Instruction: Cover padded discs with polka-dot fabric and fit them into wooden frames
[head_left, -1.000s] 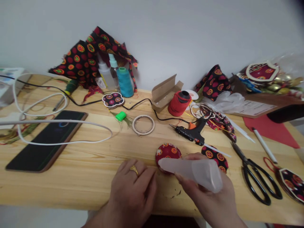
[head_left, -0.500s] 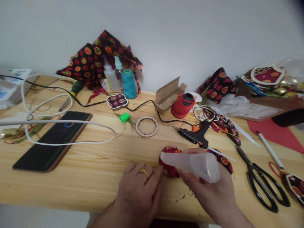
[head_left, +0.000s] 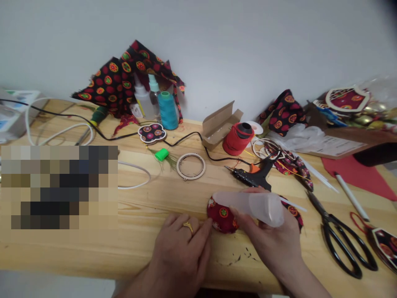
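My right hand point(head_left: 273, 244) is wrapped round a translucent squeeze bottle point(head_left: 263, 208), held tilted with its narrow tip pointing left. That tip is over the upper left rim of a round fabric-covered disc point(head_left: 223, 213), dark red with a flower print, which lies on the table. My left hand point(head_left: 182, 248), with a gold ring, rests on the wood; its index finger and thumb close on the disc's left edge. Right of the bottle, partly behind my right hand, lies another piece of dark printed fabric point(head_left: 294, 213).
Beyond my hands are a black glue gun point(head_left: 252, 178), a wooden ring point(head_left: 191, 167) and a green cap point(head_left: 161, 155). Black scissors point(head_left: 336, 231) lie at right. Farther back stand a teal thread cone point(head_left: 168, 111), a red container point(head_left: 238, 138) and a cardboard box point(head_left: 221, 126). The left foreground is pixelated.
The bottle's tip has moved slightly up and right along the disc's rim, uncovering more of its flower print. My left hand stays at the disc's edge.
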`<state>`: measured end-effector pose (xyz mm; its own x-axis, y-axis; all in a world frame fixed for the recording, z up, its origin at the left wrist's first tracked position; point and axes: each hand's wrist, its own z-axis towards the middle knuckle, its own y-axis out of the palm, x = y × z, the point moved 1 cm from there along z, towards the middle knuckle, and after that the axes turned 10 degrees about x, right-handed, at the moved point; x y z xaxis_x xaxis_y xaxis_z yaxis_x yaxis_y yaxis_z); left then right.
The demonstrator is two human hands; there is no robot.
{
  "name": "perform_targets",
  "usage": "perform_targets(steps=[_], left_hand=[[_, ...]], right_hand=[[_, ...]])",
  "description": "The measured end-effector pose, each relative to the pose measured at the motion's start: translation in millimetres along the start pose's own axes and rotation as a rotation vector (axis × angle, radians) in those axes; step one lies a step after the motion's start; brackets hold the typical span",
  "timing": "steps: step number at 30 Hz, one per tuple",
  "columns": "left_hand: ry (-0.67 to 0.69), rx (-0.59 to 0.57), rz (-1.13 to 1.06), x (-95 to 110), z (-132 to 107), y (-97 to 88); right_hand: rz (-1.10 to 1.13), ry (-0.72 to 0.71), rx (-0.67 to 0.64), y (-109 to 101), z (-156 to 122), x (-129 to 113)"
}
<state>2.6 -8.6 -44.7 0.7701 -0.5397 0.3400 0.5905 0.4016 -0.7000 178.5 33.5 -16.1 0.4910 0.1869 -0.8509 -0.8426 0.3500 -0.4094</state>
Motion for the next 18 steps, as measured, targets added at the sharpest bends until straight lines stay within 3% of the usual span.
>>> perform_targets(steps=[3, 9, 14, 18], left_hand=[[-0.005, -0.008, -0.002, -0.3, -0.3, 0.1], [-0.004, -0.003, 0.005, -0.3, -0.9, 0.1], [0.013, 0.012, 0.004, -0.6, 1.5, 0.1], [0.000, -0.017, 0.002, -1.6, -0.7, 0.9]], right_hand=[[0.051, 0.016, -0.027, -0.2, 0.3, -3.9], [-0.023, 0.011, 0.077, -1.4, 4.1, -0.2], [0.035, 0.005, 0.014, 1.1, 1.9, 1.2], [0.018, 0.014, 0.057, 1.0, 1.8, 1.9]])
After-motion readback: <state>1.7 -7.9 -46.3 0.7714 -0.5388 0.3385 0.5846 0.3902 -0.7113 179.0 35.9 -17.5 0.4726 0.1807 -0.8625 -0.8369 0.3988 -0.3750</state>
